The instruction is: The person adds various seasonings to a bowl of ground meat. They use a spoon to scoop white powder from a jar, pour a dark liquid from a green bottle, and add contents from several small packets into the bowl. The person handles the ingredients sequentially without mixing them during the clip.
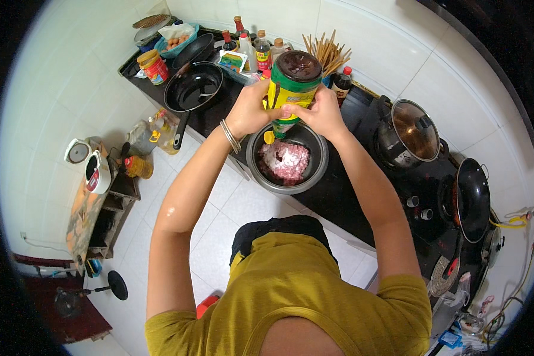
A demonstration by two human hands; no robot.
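Observation:
Both my hands grip a green squeeze bottle with a yellow label, held upside down over a metal bowl. My left hand is wrapped round its left side and my right hand round its right, thumbs meeting at the front. A yellow flip cap hangs open beside the nozzle. Below it, pink minced meat lies in the bowl, with white powder and a small dark blob of sauce on top. Dark brown sauce shows at the bottle's upturned base.
A black frying pan stands at the left of the dark counter, its handle jutting over the edge. Behind are sauce bottles and a bunch of chopsticks. To the right sit a glass-lidded pot and a wok.

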